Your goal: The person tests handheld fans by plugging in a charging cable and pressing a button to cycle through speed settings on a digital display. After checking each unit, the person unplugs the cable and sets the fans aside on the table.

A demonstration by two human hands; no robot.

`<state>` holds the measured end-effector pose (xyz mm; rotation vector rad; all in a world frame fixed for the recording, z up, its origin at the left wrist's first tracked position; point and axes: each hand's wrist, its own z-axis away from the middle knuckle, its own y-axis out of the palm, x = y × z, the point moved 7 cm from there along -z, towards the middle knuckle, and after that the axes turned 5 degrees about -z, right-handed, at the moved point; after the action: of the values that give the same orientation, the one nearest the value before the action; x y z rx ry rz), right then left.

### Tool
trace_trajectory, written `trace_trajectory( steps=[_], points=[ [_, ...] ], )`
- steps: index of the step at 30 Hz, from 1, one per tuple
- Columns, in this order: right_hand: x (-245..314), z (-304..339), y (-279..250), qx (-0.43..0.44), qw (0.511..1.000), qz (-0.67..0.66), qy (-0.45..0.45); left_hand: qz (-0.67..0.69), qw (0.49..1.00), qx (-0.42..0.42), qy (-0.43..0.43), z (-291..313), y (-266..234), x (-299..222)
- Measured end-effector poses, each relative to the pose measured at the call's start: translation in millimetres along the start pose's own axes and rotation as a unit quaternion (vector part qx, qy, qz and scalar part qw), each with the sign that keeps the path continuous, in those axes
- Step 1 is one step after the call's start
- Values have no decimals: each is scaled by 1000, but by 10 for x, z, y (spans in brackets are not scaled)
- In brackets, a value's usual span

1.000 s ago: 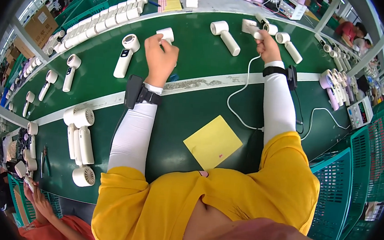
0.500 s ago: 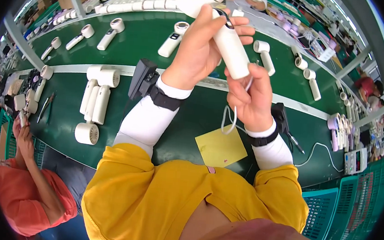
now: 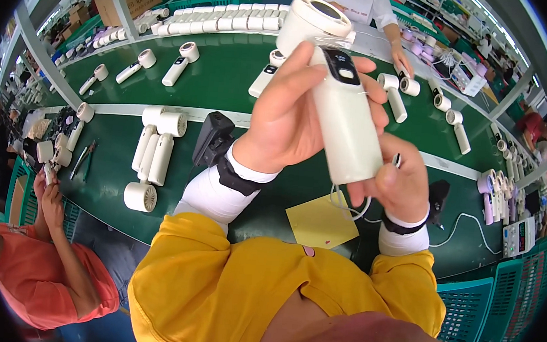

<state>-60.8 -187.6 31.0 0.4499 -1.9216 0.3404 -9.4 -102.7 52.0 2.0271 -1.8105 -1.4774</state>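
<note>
My left hand (image 3: 291, 111) is wrapped round the handle of a white handheld fan (image 3: 347, 132), held up above the bench. Its round head tilts up and away, and a black panel with a lit display and a button faces me. Beside the handle's lower end is my right hand (image 3: 405, 175), fingers curled in a pinch on a thin white cable (image 3: 361, 211). A small metallic tip, apparently its plug, shows by the fingers, apart from the fan. The cable loops below the handle, over a yellow paper sheet (image 3: 322, 221) on the green bench.
Several white fans (image 3: 153, 152) lie at left on the bench (image 3: 251, 214); more rest on the green strip (image 3: 224, 64) beyond. Pliers (image 3: 88, 159) lie farther left. A co-worker in orange (image 3: 53, 276) sits at left; another person's arm (image 3: 395, 49) reaches in opposite. A meter (image 3: 519, 236) stands at right.
The fan has come nearer and lower, its panel now facing me. My right hand has moved right and down, and a metallic tip shows by its fingers. The person opposite has come into fuller view.
</note>
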Motion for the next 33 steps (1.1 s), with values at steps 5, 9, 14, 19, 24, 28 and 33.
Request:
trace_trajectory(
  steps=[5,9,14,19,24,28,33],
  points=[
    [121,-105,-530,-135,982,109,-74,-2,990,129,-52,58,49,-6],
    [50,-197,-499,-124,977,40,-168,-16,985,121,-125,168,73,257],
    [40,-227,-458,16,987,-30,-158,-44,972,147,-175,225,66,420],
    [-65,-227,-517,-33,984,-76,-161,-254,964,16,-69,167,24,310],
    [2,-216,-429,-66,973,-35,-219,-319,944,-13,-81,170,-16,234],
    [26,-192,-406,-69,966,-24,-249,-376,924,-2,-68,184,35,192],
    [29,-152,-402,-56,962,-15,-267,-380,924,7,-36,192,48,245]
  ],
)
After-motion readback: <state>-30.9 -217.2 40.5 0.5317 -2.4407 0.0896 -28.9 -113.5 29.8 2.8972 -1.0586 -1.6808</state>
